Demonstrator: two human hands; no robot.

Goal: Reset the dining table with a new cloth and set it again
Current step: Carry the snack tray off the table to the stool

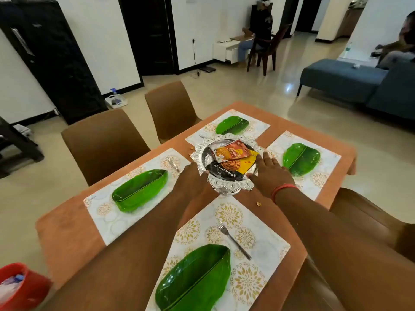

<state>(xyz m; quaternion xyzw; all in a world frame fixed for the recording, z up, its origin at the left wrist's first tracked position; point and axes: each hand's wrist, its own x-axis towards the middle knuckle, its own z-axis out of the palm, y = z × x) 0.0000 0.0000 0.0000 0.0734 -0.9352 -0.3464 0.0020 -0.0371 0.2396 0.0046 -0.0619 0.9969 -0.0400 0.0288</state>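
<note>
Table: a dining table (67,225) fills the centre and lower part of the frame, covered by an orange cloth (298,118) that hangs over the right edge.
Settings: four white placemats with gold floral print, each with a green leaf-shaped plate — near mat (251,239) with near plate (195,279), left mat (101,209) with left plate (140,189), far mat (258,125) with far plate (232,125), right mat (325,182) with right plate (301,158).
Cutlery: a fork (232,240) lies on the near mat just beside the near plate; another piece of cutlery (173,163) lies on the left mat, too blurred to name.
Centre: a silver tray (226,187) with a scalloped rim sits between the four mats, holding snack packets (233,158), one marked ALMONDS.
Room: brown chairs (103,142) stand along the left side; a black cabinet (51,55) is at upper left, a blue sofa (341,78) at upper right, a red bucket (24,286) at lower left; a seated person (258,30) is far at upper centre.
Left hand: the left hand (193,178) touches the tray's left rim, fingers curled over the edge.
Right hand: the right hand (269,171) rests on the tray's right rim, fingers extended and lying flat, with a red thread (283,190) on the wrist.
</note>
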